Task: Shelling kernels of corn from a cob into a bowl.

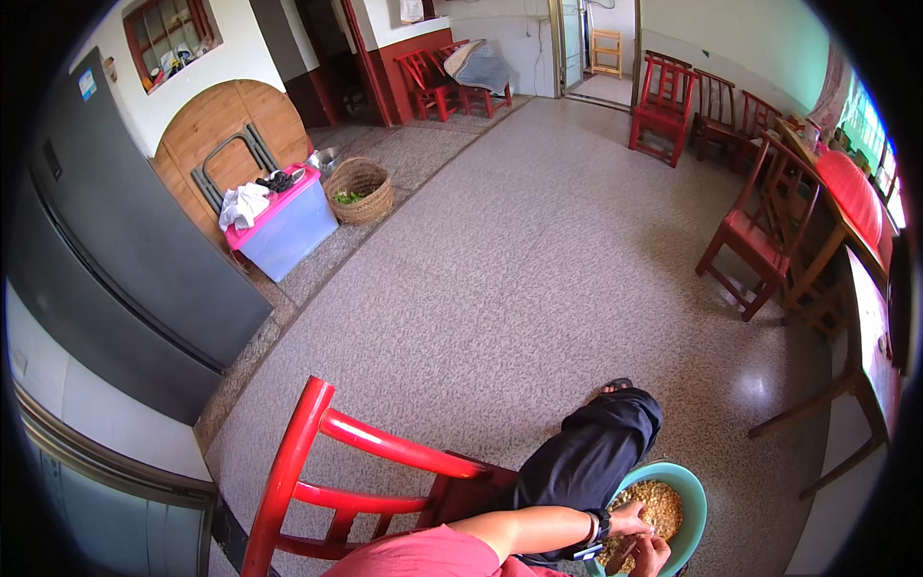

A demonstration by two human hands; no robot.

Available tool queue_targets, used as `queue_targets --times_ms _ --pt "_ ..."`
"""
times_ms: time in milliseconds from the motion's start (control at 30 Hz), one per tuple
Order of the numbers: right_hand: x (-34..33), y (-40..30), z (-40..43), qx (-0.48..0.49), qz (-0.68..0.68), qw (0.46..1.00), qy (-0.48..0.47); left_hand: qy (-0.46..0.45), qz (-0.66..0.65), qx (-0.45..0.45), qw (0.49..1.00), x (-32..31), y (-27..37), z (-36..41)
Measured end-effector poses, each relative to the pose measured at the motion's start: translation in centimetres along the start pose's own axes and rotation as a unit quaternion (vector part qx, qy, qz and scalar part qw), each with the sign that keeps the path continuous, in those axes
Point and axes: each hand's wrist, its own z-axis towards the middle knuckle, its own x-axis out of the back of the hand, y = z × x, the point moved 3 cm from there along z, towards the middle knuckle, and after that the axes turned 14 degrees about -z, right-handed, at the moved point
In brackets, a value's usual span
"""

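Note:
A teal plastic basin (pixel 694 498) stands on the floor in front of my bent leg, holding a mass of small yellowish kernels or beans (pixel 662 505). Over its contents, my left hand (pixel 627 519) reaches in, a dark watch and a bangle at its wrist. Close beside it, my right hand (pixel 649 555) has its fingers bent inward at the lower side of the basin. The fingertips nearly meet. Whether anything small is pinched between them is too small and shaded to tell.
A red wooden chair (pixel 396 447) is beneath me, its back at the left. Another red chair (pixel 757 227) and a wooden side table (pixel 869 346) stand at right. Along the left are a grey refrigerator (pixel 137 216), a lidded plastic box (pixel 288 231) and a wicker basket (pixel 360 191).

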Motion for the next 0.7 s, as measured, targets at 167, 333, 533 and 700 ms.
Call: queue_targets --times_ms 167,333,533,700 --pt "-0.1 0.3 0.1 0.009 0.005 1.0 -0.002 0.028 -0.023 -0.01 0.999 -0.1 -0.5 0.0" --pt "0.0 0.2 -0.1 0.016 -0.041 0.999 0.024 0.005 0.025 0.011 1.0 0.0 -0.5 0.3" --pt "0.3 -0.3 -0.3 0.01 0.045 0.995 0.087 0.013 -0.008 0.038 0.999 0.5 -1.7 0.8" --pt "2.4 5.6 1.9 -0.032 0.11 0.985 0.132 -0.002 -0.033 0.054 0.998 0.2 -0.8 1.0"
